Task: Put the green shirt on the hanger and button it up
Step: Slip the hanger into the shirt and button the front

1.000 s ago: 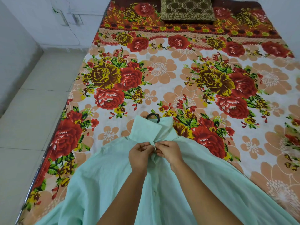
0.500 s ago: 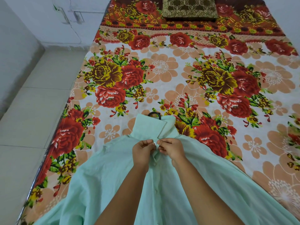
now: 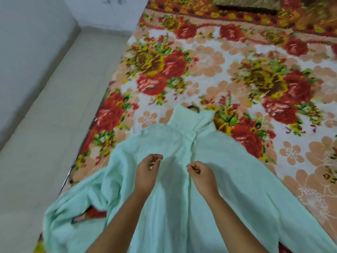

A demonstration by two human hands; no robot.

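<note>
The pale green shirt (image 3: pixel 182 207) lies front-up on the bed, collar (image 3: pixel 189 117) pointing away from me. The hanger's dark hook (image 3: pixel 194 108) pokes out beyond the collar; the rest of the hanger is hidden inside the shirt. The top of the button placket (image 3: pixel 192 141) looks closed. My left hand (image 3: pixel 147 172) hovers over the left chest panel with its fingers curled and nothing visibly in them. My right hand (image 3: pixel 202 177) is curled too, fingertips at the placket edge; motion blur hides whether they pinch the cloth.
A floral bed sheet (image 3: pixel 228 73) covers the bed. A brown patterned cushion (image 3: pixel 246 4) sits at the far end. Beige tiled floor (image 3: pixel 45 134) and a white wall lie left of the bed's edge (image 3: pixel 87 143). One sleeve (image 3: pixel 73 212) hangs over that edge.
Both hands left the spot just below the collar where they were pinched together, moving apart and down the shirt toward me. The view has swung and blurred.
</note>
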